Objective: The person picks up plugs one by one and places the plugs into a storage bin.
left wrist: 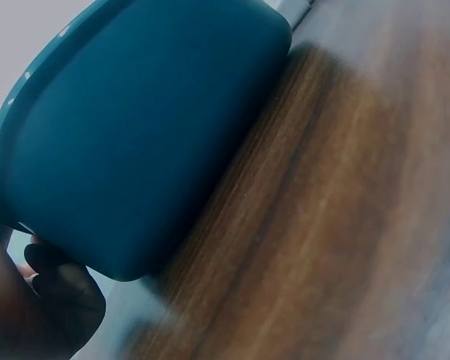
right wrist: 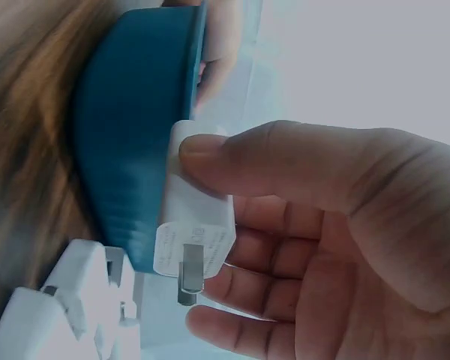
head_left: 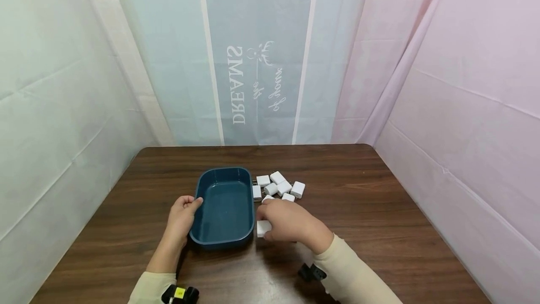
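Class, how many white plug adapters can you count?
9 visible: one white plug adapter in the right hand, eight others clustered on the table right of the blue tray; the hand may hide more.

Long cream sleeves [head_left: 356, 271], snug at the cuffs [head_left: 331, 251], leave my left hand [head_left: 182, 216] and right hand [head_left: 288, 221] bare. A black gadget [head_left: 191, 295] with a yellow label [head_left: 180, 292] sits at my left wrist, nearer the table's [head_left: 358, 177] left edge; a chunky black block [head_left: 312, 272] at my right.

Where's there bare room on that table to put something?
Bare wood runs from the white chargers to the table's right edge, and from the left hand to its left edge. Crowded: just right of the blue tray, by chargers and right hand.
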The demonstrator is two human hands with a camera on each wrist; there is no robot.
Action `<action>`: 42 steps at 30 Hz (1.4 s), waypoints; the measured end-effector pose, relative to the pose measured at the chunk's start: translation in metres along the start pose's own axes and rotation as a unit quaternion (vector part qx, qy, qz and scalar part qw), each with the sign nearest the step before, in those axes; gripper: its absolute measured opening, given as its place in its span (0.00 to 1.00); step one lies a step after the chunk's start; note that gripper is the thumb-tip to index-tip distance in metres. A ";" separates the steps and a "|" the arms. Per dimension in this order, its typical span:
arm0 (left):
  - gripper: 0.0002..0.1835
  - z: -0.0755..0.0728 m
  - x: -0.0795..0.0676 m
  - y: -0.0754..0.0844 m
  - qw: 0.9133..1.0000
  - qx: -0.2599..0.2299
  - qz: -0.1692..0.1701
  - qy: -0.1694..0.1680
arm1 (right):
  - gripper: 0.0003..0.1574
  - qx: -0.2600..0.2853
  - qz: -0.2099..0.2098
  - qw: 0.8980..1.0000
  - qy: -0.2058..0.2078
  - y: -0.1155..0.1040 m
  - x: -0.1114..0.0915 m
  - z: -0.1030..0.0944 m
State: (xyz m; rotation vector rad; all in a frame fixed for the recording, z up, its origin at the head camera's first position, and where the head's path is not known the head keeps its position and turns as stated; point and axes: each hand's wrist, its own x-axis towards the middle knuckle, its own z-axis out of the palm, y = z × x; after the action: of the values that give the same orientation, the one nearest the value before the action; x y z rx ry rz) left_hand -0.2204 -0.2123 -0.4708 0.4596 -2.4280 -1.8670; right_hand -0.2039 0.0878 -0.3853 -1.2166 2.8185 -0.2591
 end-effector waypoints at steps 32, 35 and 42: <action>0.22 0.002 -0.001 -0.001 1.000 -0.004 0.004 0.014 | 0.21 -0.002 -0.004 0.999 0.031 -0.038 0.059 0.013; 0.21 0.002 -0.002 -0.001 1.000 -0.008 0.003 0.017 | 0.21 -0.005 0.000 1.000 0.031 -0.042 0.064 0.016; 0.22 0.002 -0.003 0.000 1.000 -0.008 -0.001 0.024 | 0.22 -0.015 0.001 1.000 0.019 -0.050 0.076 0.023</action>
State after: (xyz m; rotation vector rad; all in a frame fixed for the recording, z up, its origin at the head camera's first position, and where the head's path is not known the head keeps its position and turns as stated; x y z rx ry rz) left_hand -0.2184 -0.2091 -0.4708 0.5000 -2.3823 -1.8525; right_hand -0.2177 -0.0041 -0.3978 -1.2288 2.8663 -0.2434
